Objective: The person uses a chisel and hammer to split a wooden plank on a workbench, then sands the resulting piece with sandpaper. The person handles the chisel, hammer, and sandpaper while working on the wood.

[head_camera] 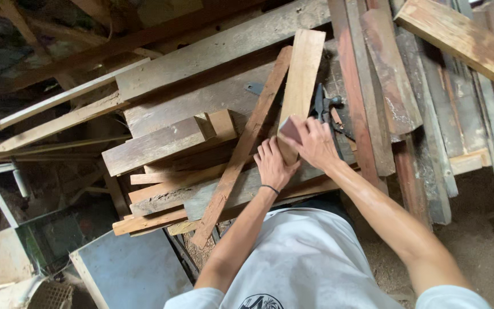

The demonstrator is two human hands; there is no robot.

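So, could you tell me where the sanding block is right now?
In the head view, the sanding block sits under the right hand, on the pale plank, beside the left hand.

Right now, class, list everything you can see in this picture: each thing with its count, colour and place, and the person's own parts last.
light plank: one, pale brown, centre, under both hands
sanding block: one, reddish-brown, on the plank under the right hand
narrow strip: one, reddish, leaning diagonally left of the plank
scrap boards: many, grey-brown, stacked on the left
metal tool: one, dark, right of the plank
blue panel: one, lower left
wristband: one, black, left wrist
left hand: steadies the plank
right hand: grips the sanding block
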